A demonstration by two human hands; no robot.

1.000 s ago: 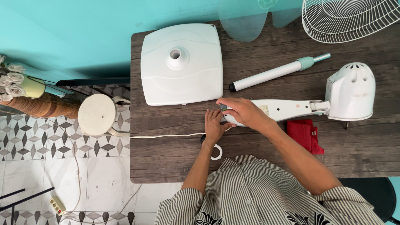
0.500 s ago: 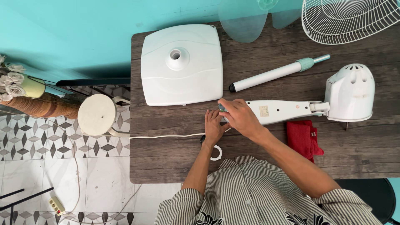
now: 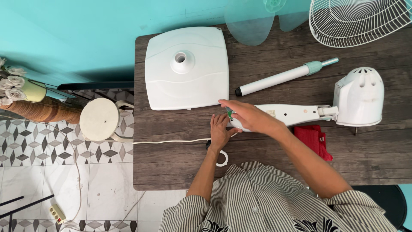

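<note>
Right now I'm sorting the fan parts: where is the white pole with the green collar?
In the head view, the white pole lies slanted on the table, right of the square base, above the right hand.

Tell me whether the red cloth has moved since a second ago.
Cannot tell: the red cloth lies under the white fan neck as before; any shift matches camera drift.

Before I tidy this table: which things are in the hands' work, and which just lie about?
In hand:
left hand
right hand
white fan neck
motor housing

Lying about:
square base
white pole
red cloth
wire grille
</note>
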